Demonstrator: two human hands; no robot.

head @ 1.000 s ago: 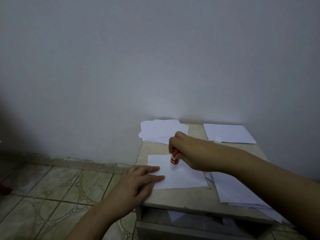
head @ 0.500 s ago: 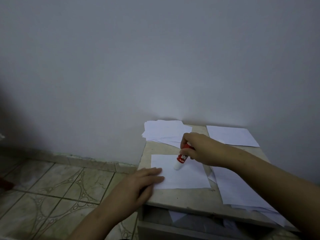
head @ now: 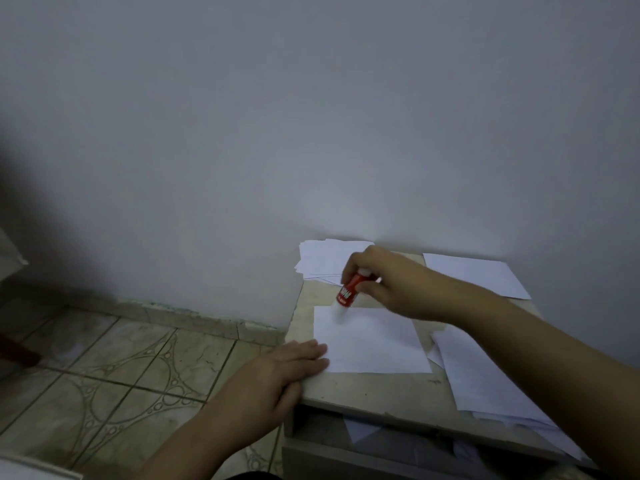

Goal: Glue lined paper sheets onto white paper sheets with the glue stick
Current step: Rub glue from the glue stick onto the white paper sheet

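Red glue stick (head: 348, 293), gripped by right hand (head: 388, 284); tip apparently touching flat white paper sheet (head: 372, 341); left hand (head: 277, 372) pressing its corner.

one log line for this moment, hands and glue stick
phase: applying glue | right hand: holds glue stick, tip on sheet far-left corner | left hand: flat on sheet's near-left edge

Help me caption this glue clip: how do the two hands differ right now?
The right hand grips the glue stick, tilted with its tip on the sheet; the left hand holds nothing. The right hand's fingers are curled; the left hand's lie straight, pressing the sheet's near left corner. The right hand is at the sheet's far edge. Both work on the same sheet.
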